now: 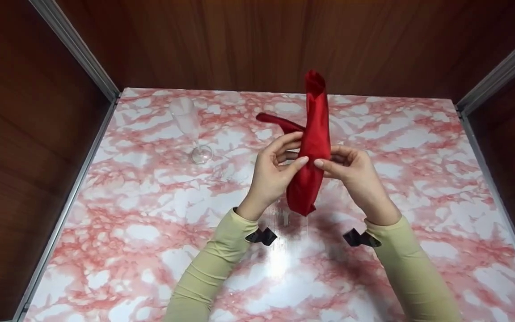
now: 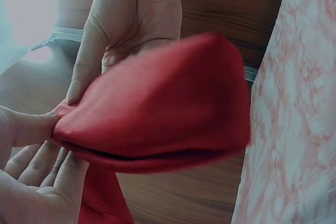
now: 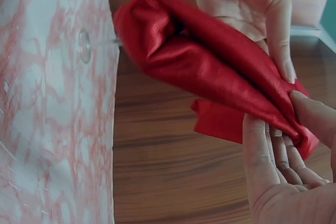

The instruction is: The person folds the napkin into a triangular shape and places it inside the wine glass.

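Note:
A shiny red cloth napkin [image 1: 316, 129], folded into a long narrow shape, is held up above the table between both hands. My left hand [image 1: 272, 172] grips its left side, thumb in front and fingers behind. On the other side my right hand [image 1: 361, 176] pinches it the same way, the two thumbs close together. A loose end of the cloth sticks out to the left behind it. In the left wrist view the folded lower part of the napkin [image 2: 157, 103] shows an open slit. The right wrist view shows the napkin's [image 3: 220, 66] rolled layers and hollow top.
A clear champagne flute [image 1: 186, 120] stands on the table at the back left. The tabletop [image 1: 141, 250] has a red and white marbled pattern. Dark wooden panels [image 1: 221, 44] with metal edge strips enclose the back and both sides.

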The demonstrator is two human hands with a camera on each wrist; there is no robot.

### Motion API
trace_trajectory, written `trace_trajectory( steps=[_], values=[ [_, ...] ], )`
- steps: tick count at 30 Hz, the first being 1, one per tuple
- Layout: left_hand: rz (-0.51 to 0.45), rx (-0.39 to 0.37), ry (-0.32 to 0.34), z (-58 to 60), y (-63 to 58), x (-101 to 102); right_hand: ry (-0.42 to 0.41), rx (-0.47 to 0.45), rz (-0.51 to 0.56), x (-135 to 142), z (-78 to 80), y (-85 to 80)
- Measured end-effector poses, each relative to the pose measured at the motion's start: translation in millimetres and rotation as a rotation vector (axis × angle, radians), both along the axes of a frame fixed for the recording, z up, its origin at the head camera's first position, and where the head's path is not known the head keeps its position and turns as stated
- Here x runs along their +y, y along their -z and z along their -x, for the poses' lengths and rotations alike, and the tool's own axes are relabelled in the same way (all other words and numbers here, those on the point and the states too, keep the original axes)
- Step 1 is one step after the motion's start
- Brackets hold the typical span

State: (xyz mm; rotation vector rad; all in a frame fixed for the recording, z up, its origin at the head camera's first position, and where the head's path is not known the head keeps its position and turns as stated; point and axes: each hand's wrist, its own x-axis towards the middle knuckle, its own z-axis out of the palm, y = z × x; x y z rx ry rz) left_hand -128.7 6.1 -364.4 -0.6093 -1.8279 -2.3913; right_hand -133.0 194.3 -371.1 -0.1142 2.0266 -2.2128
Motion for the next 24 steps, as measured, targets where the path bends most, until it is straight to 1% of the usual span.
trace_trajectory(
  steps=[3,7,9,11,13,15,20,22,24],
  values=[
    [0.013,0.006,-0.024,-0.7,-0.1,-0.2,-0.001,0.006,-0.010,0.4,-0.7,-0.4],
    [0.024,0.036,-0.061,-0.9,0.2,0.6,-0.002,0.044,-0.022,0.0,-1.4,-0.9],
    [0.013,0.041,-0.066,-1.3,0.5,1.3,0.001,0.068,-0.019,-0.4,-1.7,-1.3],
    [0.000,0.038,-0.057,-2.4,1.8,1.1,0.009,0.091,-0.016,-1.4,-2.0,-1.3],
    [-0.006,0.029,-0.033,-3.4,4.8,-0.4,0.016,0.111,-0.010,-1.7,-2.1,-1.6],
    [0.016,0.015,0.005,-4.9,9.4,-3.1,0.027,0.126,-0.012,-1.3,-2.1,-2.2],
    [0.135,-0.015,0.140,-8.4,24.7,-10.2,0.047,0.142,-0.030,1.5,-2.8,-4.3],
    [0.184,-0.033,0.180,-9.8,30.5,-11.0,0.049,0.144,-0.034,2.1,-3.1,-5.2],
    [0.218,-0.055,0.203,-9.4,38.9,-9.6,0.048,0.146,-0.031,2.4,-3.2,-5.8]
  ],
)
